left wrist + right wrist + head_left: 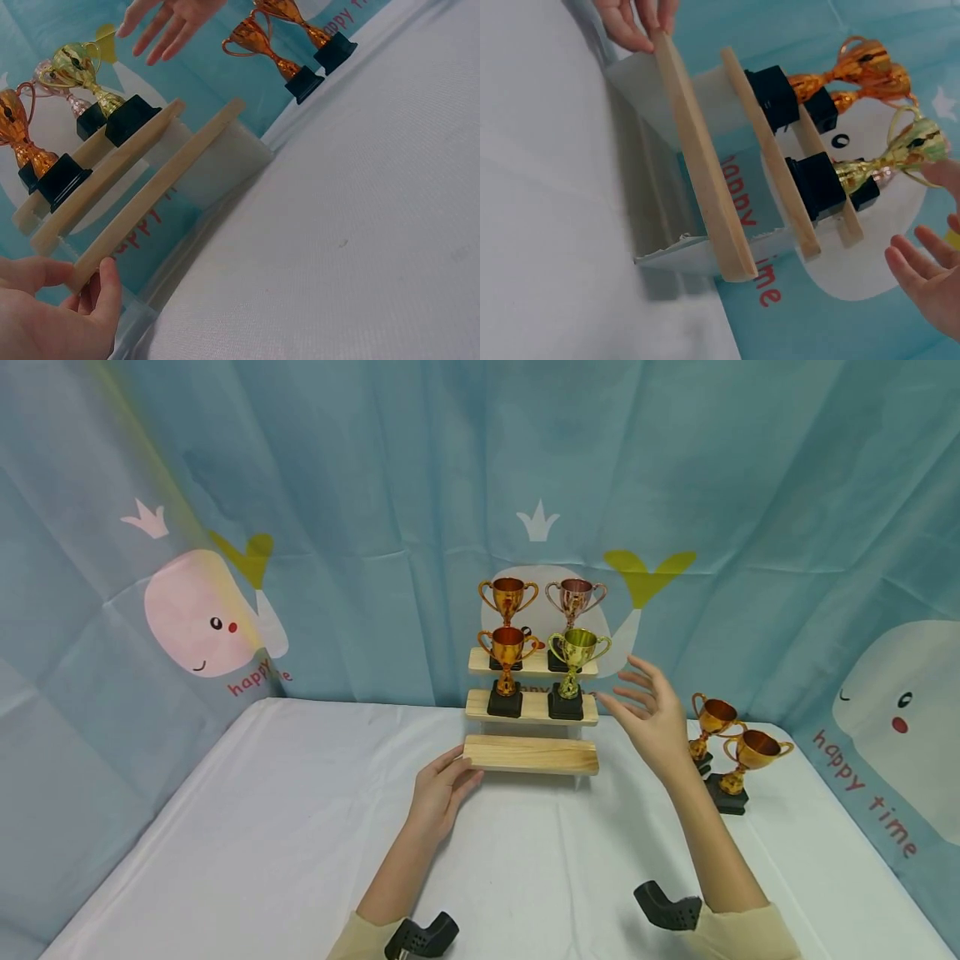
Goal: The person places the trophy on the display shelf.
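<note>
A three-tier wooden display rack [531, 755] stands toward the back of the table. My left hand [438, 793] pinches the left end of its lowest board between thumb and fingers, as the left wrist view shows. On the middle board are a bronze-orange trophy cup [507, 647] at left and a yellow-gold trophy cup [577, 650] at right. The top board holds another orange trophy cup [508, 597] and a rose-coloured trophy cup [575, 597]. Just right of the gold cup, my right hand [654, 720] is raised with fingers spread, holding nothing; whether a fingertip touches the cup is unclear.
Two more orange trophy cups, a front one [752, 752] and a rear one [714, 717], stand at the right beyond my right forearm. White cloth [285, 827] covers the table. A blue curtain [360, 527] with whale prints hangs close behind the rack.
</note>
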A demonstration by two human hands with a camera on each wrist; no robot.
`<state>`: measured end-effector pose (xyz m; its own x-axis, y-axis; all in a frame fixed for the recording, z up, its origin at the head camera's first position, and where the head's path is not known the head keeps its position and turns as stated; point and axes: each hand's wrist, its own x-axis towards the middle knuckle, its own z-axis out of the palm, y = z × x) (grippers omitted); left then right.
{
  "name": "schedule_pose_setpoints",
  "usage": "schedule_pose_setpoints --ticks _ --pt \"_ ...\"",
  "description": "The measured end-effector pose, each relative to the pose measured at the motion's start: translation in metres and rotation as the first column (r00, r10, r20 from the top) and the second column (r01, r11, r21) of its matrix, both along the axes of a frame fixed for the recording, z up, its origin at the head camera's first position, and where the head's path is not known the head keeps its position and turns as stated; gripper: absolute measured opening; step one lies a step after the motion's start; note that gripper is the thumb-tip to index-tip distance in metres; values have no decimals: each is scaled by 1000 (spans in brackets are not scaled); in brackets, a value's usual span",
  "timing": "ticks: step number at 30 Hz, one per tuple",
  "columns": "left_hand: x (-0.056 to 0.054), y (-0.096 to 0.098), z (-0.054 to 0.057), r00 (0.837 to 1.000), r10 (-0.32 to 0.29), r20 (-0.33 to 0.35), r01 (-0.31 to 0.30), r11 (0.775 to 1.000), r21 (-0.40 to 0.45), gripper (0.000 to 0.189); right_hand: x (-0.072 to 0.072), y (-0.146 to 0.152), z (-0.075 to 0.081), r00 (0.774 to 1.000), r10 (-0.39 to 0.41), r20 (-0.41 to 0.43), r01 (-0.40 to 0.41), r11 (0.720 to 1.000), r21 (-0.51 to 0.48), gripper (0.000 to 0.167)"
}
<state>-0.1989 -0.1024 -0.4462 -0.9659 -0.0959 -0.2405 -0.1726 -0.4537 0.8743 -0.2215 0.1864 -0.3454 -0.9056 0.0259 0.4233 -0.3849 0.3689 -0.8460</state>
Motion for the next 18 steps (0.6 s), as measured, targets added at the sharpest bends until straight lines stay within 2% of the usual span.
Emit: schedule_pose_setpoints --ticks 18 --pt "0 0 -1 1000 -4 -11 4 1000 -1 48 32 8 -14 994 -105 -22 105 994 -2 65"
